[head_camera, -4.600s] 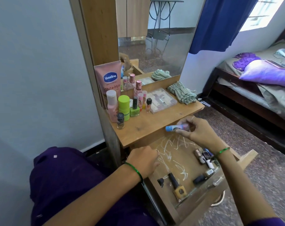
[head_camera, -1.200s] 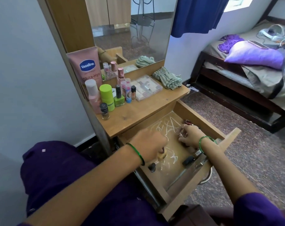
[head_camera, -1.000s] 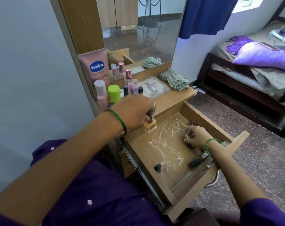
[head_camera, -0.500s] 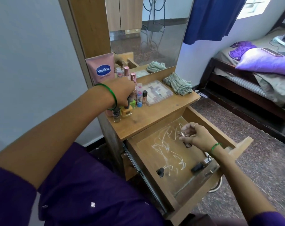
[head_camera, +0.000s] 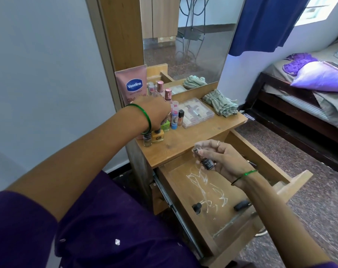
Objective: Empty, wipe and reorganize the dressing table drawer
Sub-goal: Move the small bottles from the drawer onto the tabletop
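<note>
The dressing table drawer (head_camera: 265, 160) is pulled open, its wooden floor streaked with white marks. A small black cap (head_camera: 196, 207) and a dark tube (head_camera: 241, 205) lie near its front. My right hand (head_camera: 224, 161) hovers over the drawer's back part and grips a small dark bottle (head_camera: 207, 164), with a clear piece at its fingertips. My left hand (head_camera: 156, 113) reaches over the tabletop cluster of bottles, fingertips down on the black cap of a yellow nail polish bottle (head_camera: 157, 137) that stands on the tabletop (head_camera: 193, 136).
A pink Vaseline tube (head_camera: 134, 85), several small bottles, a clear plastic case (head_camera: 196, 113) and a crumpled green cloth (head_camera: 220, 103) sit on the tabletop below the mirror (head_camera: 185, 45). A bed (head_camera: 307, 97) stands to the right. My purple-clad lap is at front left.
My left hand carried the yellow nail polish from the drawer up to the tabletop and set it beside the other bottles. My right hand lifted a small dark bottle out of the drawer.
</note>
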`<state>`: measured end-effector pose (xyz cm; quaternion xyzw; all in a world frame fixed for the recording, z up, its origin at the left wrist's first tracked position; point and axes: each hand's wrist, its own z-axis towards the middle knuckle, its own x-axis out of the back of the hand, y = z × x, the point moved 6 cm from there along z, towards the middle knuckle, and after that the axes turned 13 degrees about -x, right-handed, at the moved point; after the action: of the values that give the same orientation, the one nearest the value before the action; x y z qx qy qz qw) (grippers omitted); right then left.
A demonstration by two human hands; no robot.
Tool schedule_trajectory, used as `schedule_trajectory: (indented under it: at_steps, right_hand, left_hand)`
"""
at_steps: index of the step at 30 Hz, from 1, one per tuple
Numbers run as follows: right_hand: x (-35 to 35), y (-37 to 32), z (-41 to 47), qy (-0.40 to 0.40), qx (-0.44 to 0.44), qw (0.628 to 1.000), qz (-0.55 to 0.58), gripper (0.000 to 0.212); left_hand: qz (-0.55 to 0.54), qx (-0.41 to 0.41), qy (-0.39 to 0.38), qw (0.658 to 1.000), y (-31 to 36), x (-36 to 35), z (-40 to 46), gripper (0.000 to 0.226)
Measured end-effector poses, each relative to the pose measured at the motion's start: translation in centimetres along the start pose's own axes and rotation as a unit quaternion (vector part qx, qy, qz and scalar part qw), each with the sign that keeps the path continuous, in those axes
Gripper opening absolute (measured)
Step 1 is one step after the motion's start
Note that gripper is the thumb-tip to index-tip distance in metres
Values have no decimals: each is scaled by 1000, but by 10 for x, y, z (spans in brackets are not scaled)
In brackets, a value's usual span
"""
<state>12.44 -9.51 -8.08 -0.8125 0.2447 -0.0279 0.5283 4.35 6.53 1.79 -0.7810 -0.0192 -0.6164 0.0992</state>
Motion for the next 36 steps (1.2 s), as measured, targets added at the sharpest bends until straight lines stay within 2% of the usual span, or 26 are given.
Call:
schedule_trajectory:
  at_steps: [3, 6, 10, 12, 14, 17, 19, 23, 27, 34, 36]
  right_hand:
    - [-8, -5, 4, 34, 8, 996, -82, 20]
    - [-16, -18, 10, 107, 61, 956, -266, 23]
    - [-26, -26, 25, 163, 98, 920, -344, 26]
    - [-32, -27, 32, 171, 105, 912, -357, 25]
    - [-35, -30, 37, 177, 106, 908, -365, 26]
    - [-40, -34, 43, 188, 107, 893, -395, 25]
    - [-43, -38, 48, 203, 107, 878, -420, 30]
    - [-47, -41, 57, 228, 105, 867, -431, 30]
    - [-50, -40, 65, 248, 114, 874, -403, 26]
    - [-57, -40, 68, 251, 150, 904, -314, 32]
    - [-58, -39, 70, 255, 158, 901, -312, 32]
  left_hand:
    - [13, 0, 4, 1000, 2, 1, -1, 21]
    - [15, 0, 5, 1000, 2, 1, -1, 29]
    - [22, -1, 8, 1000, 2, 1, -1, 28]
    - [17, -3, 13, 1000, 1, -1, -2, 36]
    - [14, -7, 21, 1000, 0, -2, -2, 34]
    - [18, -16, 43, 999, -2, -4, -2, 7]
    - [16, -22, 48, 998, -3, -7, -2, 22]
    - [-2, -26, 60, 998, -6, -6, -2, 23]
    - [-9, -25, 67, 997, -7, -6, -2, 19]
    - [4, -28, 71, 997, -5, -4, -3, 15]
    - [9, -32, 80, 996, -5, -4, -3, 15]
